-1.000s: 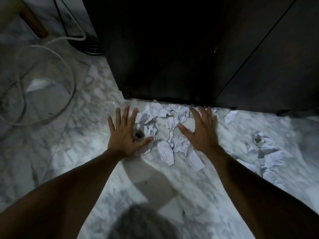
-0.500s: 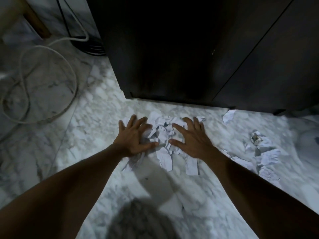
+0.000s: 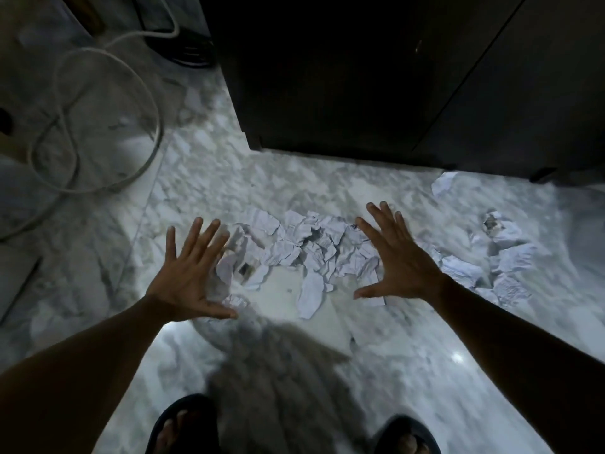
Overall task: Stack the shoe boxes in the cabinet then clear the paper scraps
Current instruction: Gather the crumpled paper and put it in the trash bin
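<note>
Both hands are now spreading apart after being close together over the pile half a second ago, and the scraps between them are lying looser and wider than before. Two dark sandals (image 3: 183, 424) are showing at the near edge, one on the left and one on the right, standing on the marble floor (image 3: 98, 263). A grey shadow is falling on the floor between them.

Farther out, the left hand (image 3: 188, 280) is hovering or resting at the left side of the pile; its grip is spread wide, fingers fanned, pinching nothing. The right hand (image 3: 397, 260) is doing the same at the right side of the pile, also spread flat and holding nothing. Whether the palms are touching the floor I cannot tell, because the picture is blurred.

Between the two hands the paper scraps (image 3: 304, 250) are lying crumpled on the floor, near the cabinet front but not touching it. A second group of scraps (image 3: 501, 257) is lying to the right of the right hand, and one single scrap (image 3: 443, 186) is sitting far right, just beside the cabinet base.

At the far side the dark cabinet (image 3: 360, 77) is standing with its doors looking closed. On the far left a white cable (image 3: 144, 103) is curling in loops on the floor.
</note>
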{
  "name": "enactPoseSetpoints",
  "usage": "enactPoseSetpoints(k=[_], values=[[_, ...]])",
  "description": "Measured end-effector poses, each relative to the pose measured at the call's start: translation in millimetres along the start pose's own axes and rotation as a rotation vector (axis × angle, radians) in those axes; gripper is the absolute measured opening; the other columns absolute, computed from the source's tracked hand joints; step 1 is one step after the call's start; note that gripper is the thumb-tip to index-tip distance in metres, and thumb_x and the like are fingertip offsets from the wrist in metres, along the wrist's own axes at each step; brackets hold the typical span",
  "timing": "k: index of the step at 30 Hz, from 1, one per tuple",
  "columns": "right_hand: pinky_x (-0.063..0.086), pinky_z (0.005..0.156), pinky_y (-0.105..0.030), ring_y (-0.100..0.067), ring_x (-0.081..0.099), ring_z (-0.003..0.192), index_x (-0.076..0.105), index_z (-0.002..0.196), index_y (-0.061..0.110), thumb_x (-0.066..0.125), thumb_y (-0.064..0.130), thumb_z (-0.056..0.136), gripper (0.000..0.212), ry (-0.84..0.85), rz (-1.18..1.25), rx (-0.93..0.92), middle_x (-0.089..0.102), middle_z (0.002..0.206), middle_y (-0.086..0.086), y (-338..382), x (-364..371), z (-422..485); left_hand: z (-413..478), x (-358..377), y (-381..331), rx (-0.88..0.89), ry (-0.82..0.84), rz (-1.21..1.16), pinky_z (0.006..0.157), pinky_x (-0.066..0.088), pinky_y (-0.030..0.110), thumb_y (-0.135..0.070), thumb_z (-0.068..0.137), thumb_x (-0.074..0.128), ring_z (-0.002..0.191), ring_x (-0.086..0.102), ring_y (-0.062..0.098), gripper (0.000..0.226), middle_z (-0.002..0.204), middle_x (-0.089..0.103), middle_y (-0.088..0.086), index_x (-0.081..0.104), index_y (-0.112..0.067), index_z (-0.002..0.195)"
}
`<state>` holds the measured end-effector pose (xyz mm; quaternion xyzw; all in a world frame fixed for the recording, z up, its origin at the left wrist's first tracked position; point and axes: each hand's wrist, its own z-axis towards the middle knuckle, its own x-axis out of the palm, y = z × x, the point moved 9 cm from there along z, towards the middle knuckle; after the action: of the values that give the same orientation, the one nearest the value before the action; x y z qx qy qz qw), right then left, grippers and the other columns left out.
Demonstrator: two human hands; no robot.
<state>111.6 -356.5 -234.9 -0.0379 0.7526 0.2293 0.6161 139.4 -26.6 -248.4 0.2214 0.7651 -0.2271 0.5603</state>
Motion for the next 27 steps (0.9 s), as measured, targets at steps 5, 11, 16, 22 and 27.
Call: enactPoseSetpoints(k=[5,11,16,22,27], values=[[0.006,0.122,-0.057,-0.032,-0.017,0.152,0.0,0.159,0.021,0.054,0.099,0.05,0.145,0.149,-0.066,-0.03,-0.014,0.166,-0.009,-1,24,11,9,26,-30,0.047,0.054,-0.085,0.117,0.006,0.065,-0.102,0.05,0.049,0.152,-0.006,0.04,0.15,0.166,-0.004,0.017,0.007,-0.008,0.159],[0.009,0.118,-0.064,-0.035,-0.004,0.153,-0.004,0.158,0.022,0.04,0.104,0.052,0.141,0.123,-0.172,-0.01,-0.006,0.166,-0.015,15,30,25,55,14,-53,0.119,-0.011,-0.123,0.115,0.006,0.072,-0.102,0.047,0.049,0.151,-0.007,0.045,0.153,0.165,-0.005,0.022,0.01,-0.003,0.157],[0.005,0.117,-0.067,-0.038,-0.004,0.152,-0.002,0.158,0.019,0.044,0.1,0.056,0.138,0.017,-0.087,0.03,-0.003,0.165,-0.019,14,7,41,54,2,-42,0.098,-0.055,-0.077,0.112,0.005,0.075,-0.105,0.046,0.043,0.151,0.0,0.046,0.152,0.164,0.005,0.024,0.022,0.0,0.155],[0.006,0.123,-0.056,-0.027,-0.018,0.152,-0.014,0.156,0.025,0.063,0.093,0.051,0.147,0.14,0.046,-0.041,-0.021,0.164,-0.008,18,18,45,39,12,-28,0.057,-0.046,-0.184,0.116,0.008,0.069,-0.1,0.046,0.056,0.152,-0.011,0.039,0.157,0.166,-0.011,0.015,0.001,-0.005,0.158],[0.002,0.123,-0.053,-0.033,-0.016,0.152,-0.013,0.157,0.017,0.052,0.102,0.042,0.157,0.118,-0.067,-0.105,-0.018,0.164,-0.015,43,31,42,53,5,-48,0.151,-0.105,-0.206,0.119,0.009,0.065,-0.096,0.045,0.061,0.151,-0.008,0.042,0.156,0.165,-0.007,0.02,0.006,-0.004,0.158]])
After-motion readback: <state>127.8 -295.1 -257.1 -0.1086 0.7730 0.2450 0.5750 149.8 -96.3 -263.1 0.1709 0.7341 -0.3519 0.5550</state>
